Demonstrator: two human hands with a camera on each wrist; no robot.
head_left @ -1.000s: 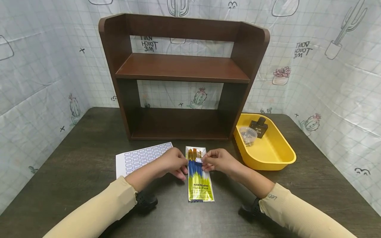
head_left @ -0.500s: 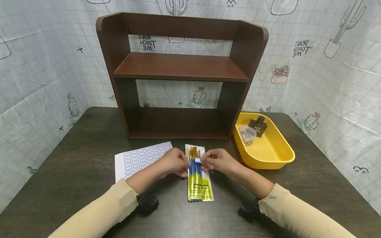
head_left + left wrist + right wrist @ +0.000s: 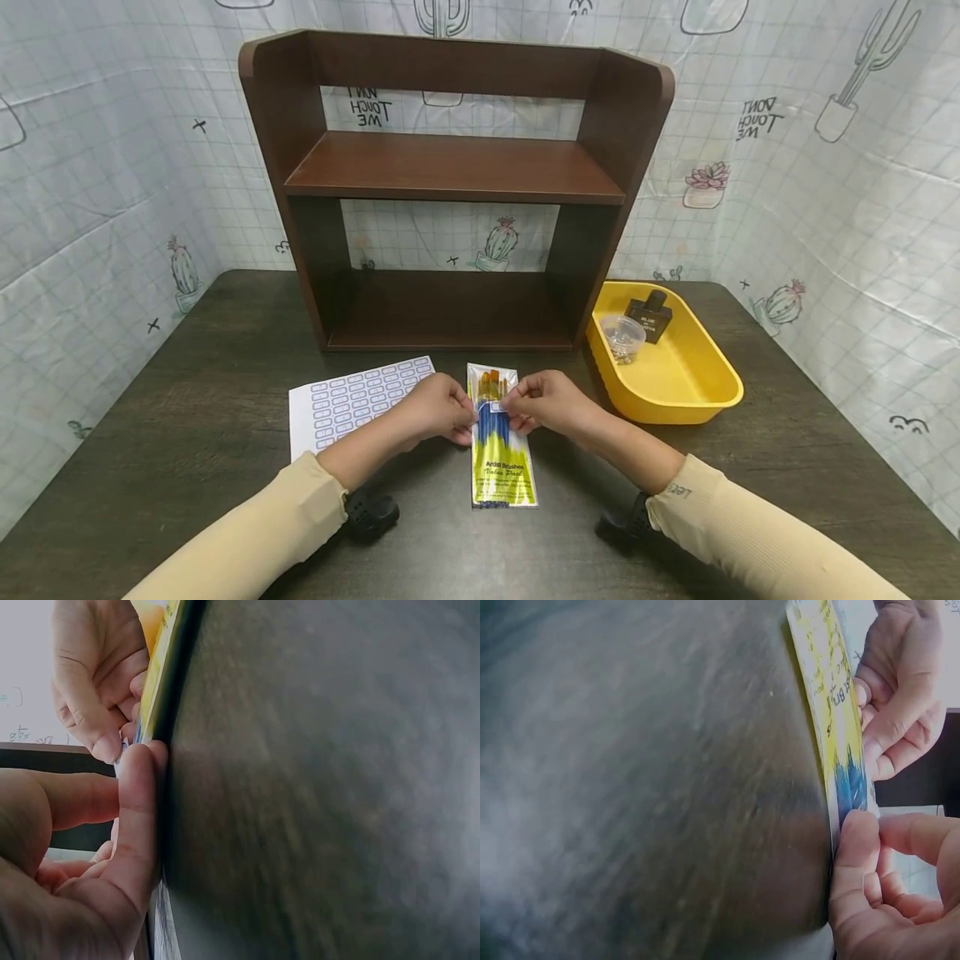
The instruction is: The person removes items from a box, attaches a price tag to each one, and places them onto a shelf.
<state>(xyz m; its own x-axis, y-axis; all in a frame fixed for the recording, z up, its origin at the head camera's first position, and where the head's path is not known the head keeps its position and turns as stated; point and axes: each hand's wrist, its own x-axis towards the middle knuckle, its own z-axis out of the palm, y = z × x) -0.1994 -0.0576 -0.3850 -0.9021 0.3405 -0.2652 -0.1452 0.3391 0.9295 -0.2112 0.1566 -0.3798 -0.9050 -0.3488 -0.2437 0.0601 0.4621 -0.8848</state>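
A clear packet of paintbrushes (image 3: 504, 477), with blue handles and a yellow-green printed lower half, lies flat on the dark table. My left hand (image 3: 441, 408) pinches its left edge near the upper half. From the other side my right hand (image 3: 553, 403) pinches a small white label (image 3: 496, 407) between thumb and forefinger, low over the brushes. Whether the label's far end touches the plastic is hard to tell. In the right wrist view, the fingertips of my right hand (image 3: 889, 889) sit close against the packet (image 3: 838, 712). A label sheet (image 3: 303, 417) lies partly under my left forearm.
A brown two-tier shelf (image 3: 454, 170) stands behind the hands. To the right, a yellow tray (image 3: 697, 358) holds a black bottle (image 3: 651, 317) and a small clear cup (image 3: 623, 335) of tiny pieces. Patterned white cloth (image 3: 97, 192) hangs around the table.
My right hand has shifted slightly left with the label, which now lies farther over the brushes. My left hand has moved slightly up and closed in on the packet's edge.
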